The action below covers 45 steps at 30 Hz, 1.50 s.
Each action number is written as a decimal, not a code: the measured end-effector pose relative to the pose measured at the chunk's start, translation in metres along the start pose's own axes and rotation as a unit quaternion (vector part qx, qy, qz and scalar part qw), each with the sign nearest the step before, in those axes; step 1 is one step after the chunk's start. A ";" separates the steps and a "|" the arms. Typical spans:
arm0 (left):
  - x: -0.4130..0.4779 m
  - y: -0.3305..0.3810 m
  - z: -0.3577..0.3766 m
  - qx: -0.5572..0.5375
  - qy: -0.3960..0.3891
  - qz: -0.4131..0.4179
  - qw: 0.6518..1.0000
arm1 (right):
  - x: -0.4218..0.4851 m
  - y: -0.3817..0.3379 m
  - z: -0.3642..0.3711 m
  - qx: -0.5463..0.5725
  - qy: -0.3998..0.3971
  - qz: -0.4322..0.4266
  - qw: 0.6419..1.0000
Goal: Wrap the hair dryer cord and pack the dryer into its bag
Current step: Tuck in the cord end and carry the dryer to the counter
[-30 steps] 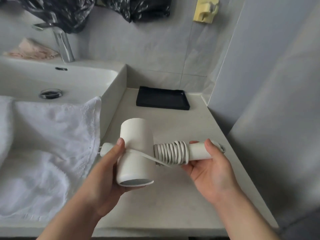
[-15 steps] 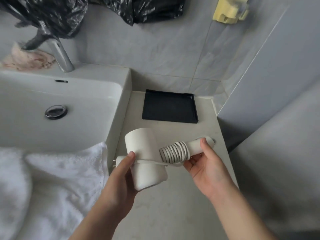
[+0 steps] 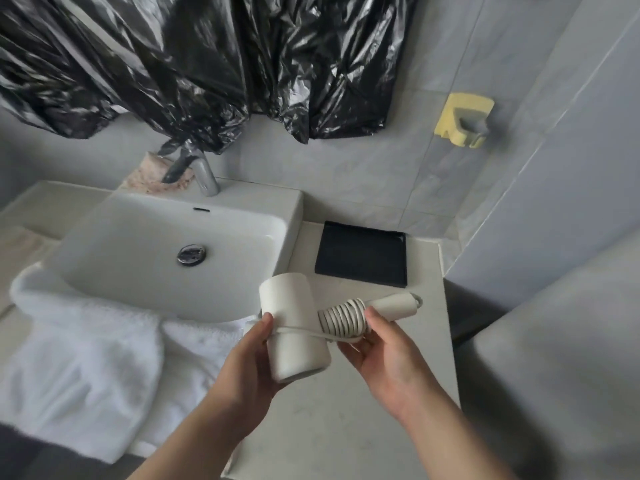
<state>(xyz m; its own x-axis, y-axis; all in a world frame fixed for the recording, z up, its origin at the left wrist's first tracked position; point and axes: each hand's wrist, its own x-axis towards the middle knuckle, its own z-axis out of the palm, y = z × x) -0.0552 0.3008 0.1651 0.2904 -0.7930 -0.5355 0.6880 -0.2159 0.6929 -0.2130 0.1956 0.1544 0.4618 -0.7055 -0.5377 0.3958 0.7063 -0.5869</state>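
Note:
A white hair dryer (image 3: 294, 306) is held above the counter, its barrel end toward me and its handle pointing right. The white cord (image 3: 343, 318) is coiled in many turns round the handle, and one strand runs left across the barrel. My left hand (image 3: 252, 362) grips the barrel from the left, thumb pressing that strand against it; the plug peeks out behind my thumb. My right hand (image 3: 384, 362) holds the handle from below at the coils, thumb on top. No dryer bag is recognisable in view.
A black tray (image 3: 362, 254) lies on the pale counter (image 3: 346, 427) behind the dryer. A white sink (image 3: 166, 244) with a tap (image 3: 204, 174) sits to the left, white towels (image 3: 79, 368) over its front. Black plastic sheeting (image 3: 194, 64) hangs above. A yellow wall holder (image 3: 462, 124) is up right.
The camera has tilted up and back, showing more wall and sheeting. Both hands keep hold of the dryer; my right hand has slid from the handle's end to the coils.

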 end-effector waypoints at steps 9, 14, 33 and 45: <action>-0.050 0.014 -0.038 -0.042 0.045 0.044 0.997 | -0.010 0.032 0.045 -0.009 -0.077 0.047 0.996; -0.076 0.027 -0.071 -0.025 0.090 0.098 0.991 | -0.009 0.049 0.087 -0.048 -0.112 0.049 0.991; -0.135 0.125 -0.291 -0.020 -0.013 0.207 0.978 | 0.017 0.198 0.296 -0.202 -0.151 0.125 0.960; -0.145 0.220 -0.453 -0.087 0.076 0.279 0.953 | 0.024 0.355 0.445 -0.289 -0.205 0.107 0.929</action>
<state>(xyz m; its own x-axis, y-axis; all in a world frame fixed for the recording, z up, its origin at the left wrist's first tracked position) 0.3552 0.6262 0.1762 0.7268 -0.6627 -0.1806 0.4952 0.3233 0.8064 0.2916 0.4551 0.2021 0.7906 -0.3881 -0.4737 -0.1776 0.5950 -0.7838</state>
